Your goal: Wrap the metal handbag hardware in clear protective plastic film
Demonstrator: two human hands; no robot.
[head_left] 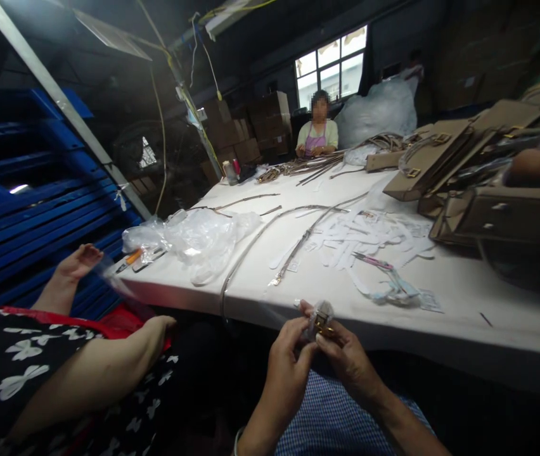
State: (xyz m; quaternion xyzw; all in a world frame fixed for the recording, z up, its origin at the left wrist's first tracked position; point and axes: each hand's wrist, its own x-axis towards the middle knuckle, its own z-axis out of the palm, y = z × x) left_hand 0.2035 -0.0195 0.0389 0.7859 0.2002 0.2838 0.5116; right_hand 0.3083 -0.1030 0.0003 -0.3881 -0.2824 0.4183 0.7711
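Note:
Just past the table's near edge, over my lap, both my hands meet at a small gold-coloured metal buckle (322,323) with clear plastic wrap around it. The fingers of my left hand (291,354) pinch the wrapped piece from the left. My right hand (346,358) grips its gold part from the right, thumb and fingers pressed together. On the white table (260,304), a brown strap (298,247) in clear plastic lies beyond my hands, beside a pile of white paper strips (355,237). Pink-handled snips (373,260) rest near the strips.
At the left, a person's hand (80,261) is raised by the table corner, near crumpled plastic bags (203,240) and an orange cutter (133,256). Brown handbags (498,209) are stacked at the right. Another person (318,134) sits at the far end.

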